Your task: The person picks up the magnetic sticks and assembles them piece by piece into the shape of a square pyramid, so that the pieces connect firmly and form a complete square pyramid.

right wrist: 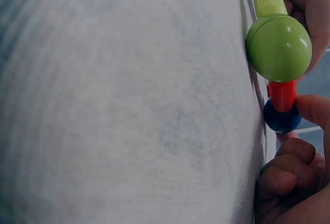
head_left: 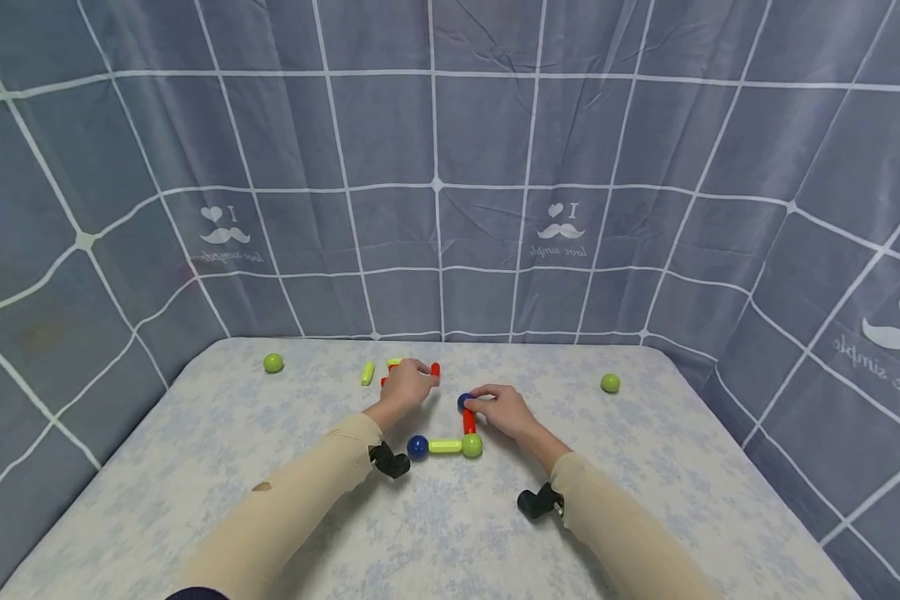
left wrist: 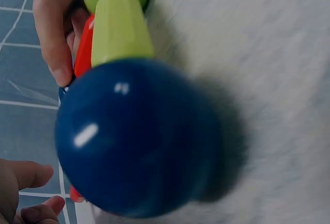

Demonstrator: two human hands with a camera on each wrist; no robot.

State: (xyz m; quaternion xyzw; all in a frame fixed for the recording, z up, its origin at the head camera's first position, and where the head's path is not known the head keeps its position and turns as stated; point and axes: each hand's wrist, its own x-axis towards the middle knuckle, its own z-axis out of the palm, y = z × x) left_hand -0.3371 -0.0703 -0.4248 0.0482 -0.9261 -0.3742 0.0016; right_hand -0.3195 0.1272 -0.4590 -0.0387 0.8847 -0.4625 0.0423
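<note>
The right hand [head_left: 504, 410] pinched the blue ball [head_left: 463, 399] ending a joined chain [head_left: 446, 447] on the table [head_left: 450, 533]; the left hand [head_left: 407, 383], thumb and finger parted beside a red stick [head_left: 436, 368], partly blocked other sticks [head_left: 394, 362]. Green balls [head_left: 273, 362] flanked them.

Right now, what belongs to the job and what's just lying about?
In the job: near blue ball, joined yellow stick, joined green ball, joined red stick, pinched blue ball, probably red stick by left hand.

Apparently spare: loose yellow stick, left green ball, right green ball.
</note>
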